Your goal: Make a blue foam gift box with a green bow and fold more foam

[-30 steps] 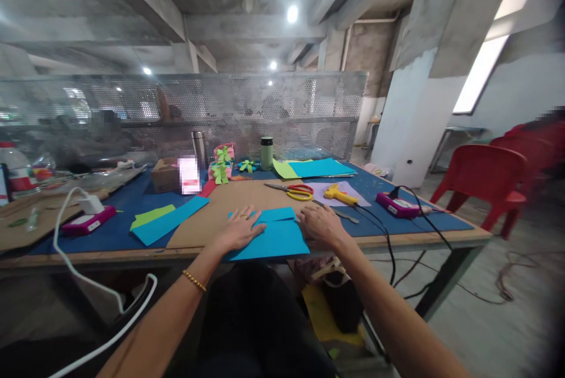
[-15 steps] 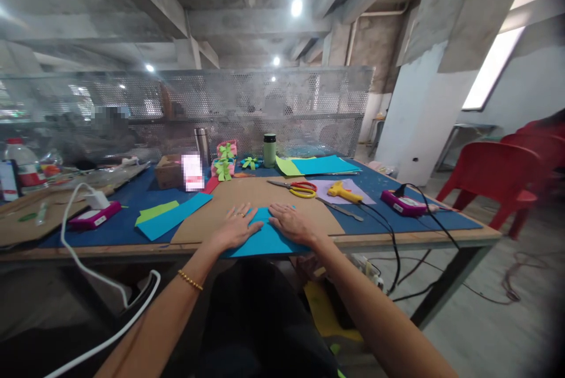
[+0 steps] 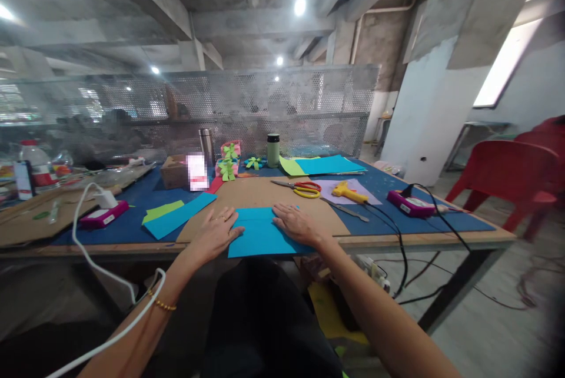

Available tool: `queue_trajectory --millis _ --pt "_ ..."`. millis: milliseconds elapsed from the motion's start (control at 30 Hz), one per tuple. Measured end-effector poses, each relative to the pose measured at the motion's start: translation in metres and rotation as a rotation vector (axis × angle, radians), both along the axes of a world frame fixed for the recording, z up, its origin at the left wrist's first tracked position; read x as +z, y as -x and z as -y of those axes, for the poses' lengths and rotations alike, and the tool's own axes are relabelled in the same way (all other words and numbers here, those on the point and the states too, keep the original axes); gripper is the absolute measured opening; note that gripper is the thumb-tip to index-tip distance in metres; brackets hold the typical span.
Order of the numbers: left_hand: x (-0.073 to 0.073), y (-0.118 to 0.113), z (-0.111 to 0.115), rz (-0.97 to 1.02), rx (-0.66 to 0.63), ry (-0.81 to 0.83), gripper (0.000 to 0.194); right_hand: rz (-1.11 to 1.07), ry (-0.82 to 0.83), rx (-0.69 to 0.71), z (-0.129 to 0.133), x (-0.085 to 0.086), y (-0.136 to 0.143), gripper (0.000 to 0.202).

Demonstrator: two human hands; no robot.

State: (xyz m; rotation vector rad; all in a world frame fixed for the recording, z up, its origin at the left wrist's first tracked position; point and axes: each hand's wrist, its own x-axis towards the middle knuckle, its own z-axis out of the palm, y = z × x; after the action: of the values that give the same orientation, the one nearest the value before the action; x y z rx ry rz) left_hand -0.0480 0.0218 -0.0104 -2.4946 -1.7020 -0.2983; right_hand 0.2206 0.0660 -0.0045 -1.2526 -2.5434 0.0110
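Observation:
A blue sheet of paper [image 3: 256, 236] with a crease across its upper part lies on a brown cardboard sheet [image 3: 251, 192] at the table's front edge. My left hand [image 3: 217, 232] rests at the paper's left edge, fingers stretched out, thumb on the paper. My right hand [image 3: 295, 225] lies flat on the paper's right side, fingers extended, covering part of it. Beyond the right hand are scissors [image 3: 304, 189] with red and yellow handles and a yellow hot glue gun [image 3: 348, 192] on a lilac sheet [image 3: 329, 189].
To the left lie blue and green paper strips [image 3: 179, 219] and a purple power strip [image 3: 105, 215]; another purple power strip [image 3: 410, 204] sits right. A metal ruler [image 3: 348, 211] lies near the glue gun. Behind stand a green bottle [image 3: 273, 151], a steel flask [image 3: 206, 145] and paper flowers [image 3: 228, 163].
My left hand has slid left across the blue paper to its edge, uncovering more of the sheet. The right hand stays on the paper's right side. The view has shifted slightly.

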Motion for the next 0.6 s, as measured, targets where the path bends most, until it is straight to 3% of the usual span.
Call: queue_trajectory --millis 133,233,433,500,600 --pt "-0.007 0.012 -0.002 0.146 -0.17 0.004 0.057 -0.003 -0.029 0.0 -0.002 -0.003 0.0 0.047" --pt "-0.009 0.022 0.004 0.273 -0.2 -0.033 0.052 -0.019 -0.048 0.007 -0.002 -0.005 0.0 0.046" --pt "-0.022 0.016 0.057 0.725 0.055 -0.31 0.039 -0.036 -0.037 0.027 0.012 -0.005 -0.008 0.048" --pt "-0.033 0.004 0.074 0.885 0.158 -0.205 0.036 -0.032 -0.01 0.046 0.018 -0.003 -0.013 0.05" --pt "-0.045 -0.017 0.082 1.167 0.179 0.233 0.046 -0.054 0.023 0.076 0.025 -0.001 -0.02 0.051"
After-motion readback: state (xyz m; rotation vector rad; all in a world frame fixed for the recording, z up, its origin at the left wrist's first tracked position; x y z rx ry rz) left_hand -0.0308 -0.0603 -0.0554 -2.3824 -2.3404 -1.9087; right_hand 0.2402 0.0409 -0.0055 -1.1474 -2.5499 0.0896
